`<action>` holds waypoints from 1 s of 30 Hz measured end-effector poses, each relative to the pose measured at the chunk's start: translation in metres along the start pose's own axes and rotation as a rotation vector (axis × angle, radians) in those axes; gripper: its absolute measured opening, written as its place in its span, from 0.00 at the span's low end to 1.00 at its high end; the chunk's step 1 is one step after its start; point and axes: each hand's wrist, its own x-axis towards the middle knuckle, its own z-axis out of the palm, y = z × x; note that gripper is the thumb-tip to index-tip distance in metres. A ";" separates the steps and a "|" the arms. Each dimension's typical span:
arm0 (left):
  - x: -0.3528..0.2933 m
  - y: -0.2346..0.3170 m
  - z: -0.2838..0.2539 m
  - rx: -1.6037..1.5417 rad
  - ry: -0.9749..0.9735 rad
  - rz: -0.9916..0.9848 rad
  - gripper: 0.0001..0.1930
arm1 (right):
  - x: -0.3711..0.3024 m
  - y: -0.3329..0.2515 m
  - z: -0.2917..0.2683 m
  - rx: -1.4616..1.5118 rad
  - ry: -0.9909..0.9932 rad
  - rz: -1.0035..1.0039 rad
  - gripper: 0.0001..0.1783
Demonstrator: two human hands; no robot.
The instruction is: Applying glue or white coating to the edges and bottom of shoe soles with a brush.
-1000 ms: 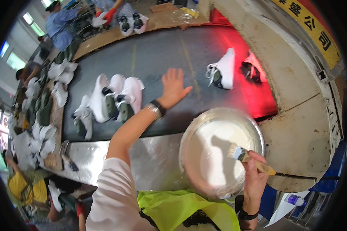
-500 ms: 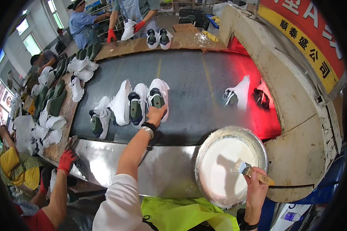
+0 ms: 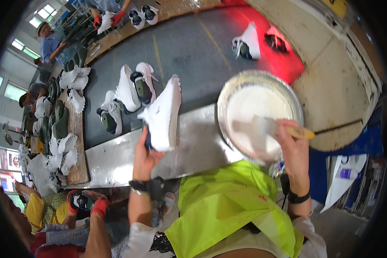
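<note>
My left hand (image 3: 144, 159) grips a white sneaker (image 3: 164, 114) by its heel end, raised above the near edge of the belt and turned on its side. My right hand (image 3: 294, 148) is closed around the wooden handle of a paintbrush (image 3: 303, 132). The brush head, smeared by motion, hangs over a round metal basin (image 3: 222, 101) of white liquid (image 3: 247, 101). Left of the held sneaker, three more sneakers lie on the dark belt: one with a green insert (image 3: 144, 88), one tipped on its side (image 3: 127, 90), and another with a green insert (image 3: 109, 114).
A shiny metal ledge (image 3: 112, 161) borders the dark belt (image 3: 182, 51). Another white sneaker (image 3: 253, 43) and a red-lit shoe (image 3: 276, 41) sit near the machine housing (image 3: 331, 86). Shoe parts crowd the wooden board (image 3: 77, 165). A red-gloved co-worker's hand (image 3: 100, 207) is at lower left.
My left hand has lifted the rightmost sneaker of the group off the belt and brought it nearer me. My right hand still holds the brush over the basin. The whole view has shifted.
</note>
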 end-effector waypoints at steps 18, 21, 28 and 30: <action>-0.052 -0.088 -0.111 1.869 0.642 0.569 0.60 | -0.042 0.008 -0.019 -0.013 -0.066 -0.013 0.10; -0.048 -0.062 -0.110 1.476 0.530 0.432 0.58 | -0.010 0.024 -0.023 -0.208 -0.095 -0.049 0.11; -0.066 -0.058 -0.037 0.792 0.287 0.172 0.44 | 0.078 0.095 -0.034 -0.810 -0.033 -0.146 0.14; -0.078 -0.067 -0.048 0.601 0.151 0.059 0.38 | 0.083 0.110 -0.033 -0.767 -0.009 -0.186 0.14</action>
